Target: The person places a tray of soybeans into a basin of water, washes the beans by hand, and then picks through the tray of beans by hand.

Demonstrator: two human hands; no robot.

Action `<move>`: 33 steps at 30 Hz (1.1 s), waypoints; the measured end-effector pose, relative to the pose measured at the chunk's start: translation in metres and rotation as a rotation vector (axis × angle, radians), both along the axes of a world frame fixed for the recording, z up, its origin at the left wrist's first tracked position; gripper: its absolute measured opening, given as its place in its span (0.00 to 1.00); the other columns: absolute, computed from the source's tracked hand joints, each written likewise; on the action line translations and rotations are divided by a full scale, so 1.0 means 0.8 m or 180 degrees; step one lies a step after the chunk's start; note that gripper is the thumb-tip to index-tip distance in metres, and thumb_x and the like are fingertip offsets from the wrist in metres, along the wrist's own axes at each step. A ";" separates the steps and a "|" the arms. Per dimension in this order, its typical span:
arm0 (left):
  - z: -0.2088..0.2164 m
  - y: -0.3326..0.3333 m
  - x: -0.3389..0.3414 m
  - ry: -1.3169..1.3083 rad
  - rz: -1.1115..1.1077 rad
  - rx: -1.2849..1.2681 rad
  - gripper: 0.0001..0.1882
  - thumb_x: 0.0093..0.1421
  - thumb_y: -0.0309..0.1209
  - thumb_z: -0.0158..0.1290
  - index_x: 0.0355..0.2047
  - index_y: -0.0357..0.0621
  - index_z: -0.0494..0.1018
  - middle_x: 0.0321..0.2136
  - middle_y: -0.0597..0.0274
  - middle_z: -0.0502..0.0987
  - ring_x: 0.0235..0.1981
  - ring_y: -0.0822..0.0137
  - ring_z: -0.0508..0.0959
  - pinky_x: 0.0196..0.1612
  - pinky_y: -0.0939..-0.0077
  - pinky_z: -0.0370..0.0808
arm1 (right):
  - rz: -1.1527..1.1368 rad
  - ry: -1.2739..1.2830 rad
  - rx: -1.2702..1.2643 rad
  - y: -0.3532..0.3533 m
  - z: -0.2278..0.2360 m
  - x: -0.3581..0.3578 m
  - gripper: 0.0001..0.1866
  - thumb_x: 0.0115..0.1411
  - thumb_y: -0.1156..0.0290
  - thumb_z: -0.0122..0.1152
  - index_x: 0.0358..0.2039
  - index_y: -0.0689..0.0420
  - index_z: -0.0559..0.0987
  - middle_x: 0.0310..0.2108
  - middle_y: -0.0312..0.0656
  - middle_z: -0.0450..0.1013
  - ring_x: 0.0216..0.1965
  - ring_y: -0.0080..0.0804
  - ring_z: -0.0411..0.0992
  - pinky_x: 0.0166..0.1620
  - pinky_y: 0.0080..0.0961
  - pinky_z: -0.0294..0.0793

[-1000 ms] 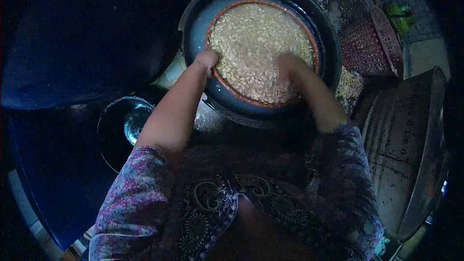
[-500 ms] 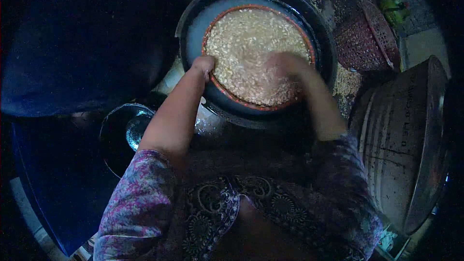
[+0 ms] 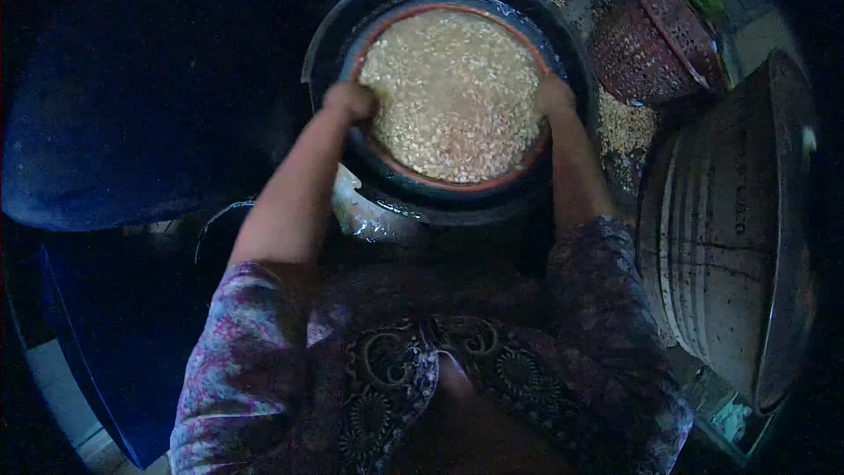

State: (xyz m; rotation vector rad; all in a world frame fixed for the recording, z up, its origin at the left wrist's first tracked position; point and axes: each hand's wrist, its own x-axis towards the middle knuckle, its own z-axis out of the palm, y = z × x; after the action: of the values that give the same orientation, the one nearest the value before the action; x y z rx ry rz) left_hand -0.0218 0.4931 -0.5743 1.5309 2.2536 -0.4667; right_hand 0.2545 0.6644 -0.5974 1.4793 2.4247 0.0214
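Note:
A round basket with an orange-red rim (image 3: 428, 178) sits inside a wide dark tub (image 3: 314, 62) of water. Pale split beans or kernels (image 3: 457, 97) fill it, lying in cloudy water. My left hand (image 3: 353, 102) is closed on the left side of the rim. On the opposite side my right hand (image 3: 555, 97) grips the rim too. The fingers of both hands are partly hidden behind or inside the rim, and the hands look slightly blurred.
A red perforated basket (image 3: 655, 48) leans at the far right, beside spilled kernels (image 3: 626, 132) on the floor. A large ribbed grey tub (image 3: 712, 237) stands on its side at the right. Big dark blue drums or barrels (image 3: 97, 141) crowd the left.
My right hand has left the middle of the kernels and taken hold of the right rim. The left hand stays on its rim. The whole view has shifted slightly.

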 end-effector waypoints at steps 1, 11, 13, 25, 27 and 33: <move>-0.012 -0.011 -0.034 -0.0249 0.0721 0.0235 0.14 0.43 0.39 0.43 0.25 0.46 0.72 0.29 0.58 0.71 0.30 0.64 0.72 0.33 0.74 0.68 | 0.0018 -0.0012 0.0010 0.006 -0.010 0.000 0.12 0.44 0.66 0.44 0.23 0.58 0.74 0.26 0.45 0.70 0.31 0.37 0.68 0.32 0.29 0.67; 0.007 -0.020 0.007 -0.0075 0.0542 0.0398 0.17 0.43 0.39 0.42 0.25 0.39 0.71 0.30 0.49 0.70 0.33 0.58 0.70 0.36 0.72 0.66 | -0.0753 0.1011 -0.0507 -0.008 0.029 0.005 0.15 0.47 0.63 0.44 0.27 0.62 0.72 0.26 0.52 0.68 0.32 0.42 0.67 0.35 0.33 0.65; 0.002 -0.014 -0.003 -0.0417 0.1476 0.0808 0.15 0.42 0.37 0.43 0.24 0.40 0.72 0.27 0.51 0.71 0.32 0.58 0.71 0.36 0.71 0.67 | -0.1129 0.1113 -0.0339 -0.016 0.021 0.002 0.14 0.46 0.64 0.46 0.27 0.61 0.72 0.27 0.52 0.68 0.32 0.42 0.67 0.34 0.33 0.64; 0.026 -0.013 0.013 -0.0305 0.1147 0.0371 0.19 0.44 0.42 0.44 0.30 0.39 0.69 0.30 0.52 0.70 0.33 0.60 0.71 0.35 0.73 0.67 | -0.0880 0.1504 0.0091 -0.004 0.007 0.005 0.11 0.42 0.66 0.48 0.22 0.61 0.73 0.24 0.48 0.69 0.27 0.42 0.68 0.31 0.31 0.67; -0.020 -0.028 -0.043 -0.0278 0.1128 0.0402 0.19 0.44 0.40 0.43 0.31 0.39 0.69 0.30 0.53 0.71 0.34 0.60 0.71 0.35 0.72 0.67 | -0.0785 0.1487 0.0089 0.006 0.023 0.008 0.11 0.42 0.66 0.48 0.22 0.61 0.73 0.24 0.48 0.69 0.27 0.42 0.68 0.30 0.31 0.67; 0.026 -0.023 0.004 -0.0554 0.1655 0.0809 0.14 0.41 0.33 0.43 0.25 0.36 0.70 0.27 0.51 0.71 0.32 0.60 0.71 0.35 0.73 0.68 | -0.0353 0.1261 0.0240 0.005 -0.008 0.020 0.14 0.47 0.63 0.43 0.22 0.60 0.73 0.22 0.50 0.68 0.25 0.41 0.68 0.29 0.33 0.67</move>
State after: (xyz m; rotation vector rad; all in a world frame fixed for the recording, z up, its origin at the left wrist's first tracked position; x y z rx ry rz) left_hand -0.0188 0.4745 -0.5533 0.9726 2.5097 0.1009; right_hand 0.2703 0.6687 -0.6038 1.7942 2.6613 -0.2276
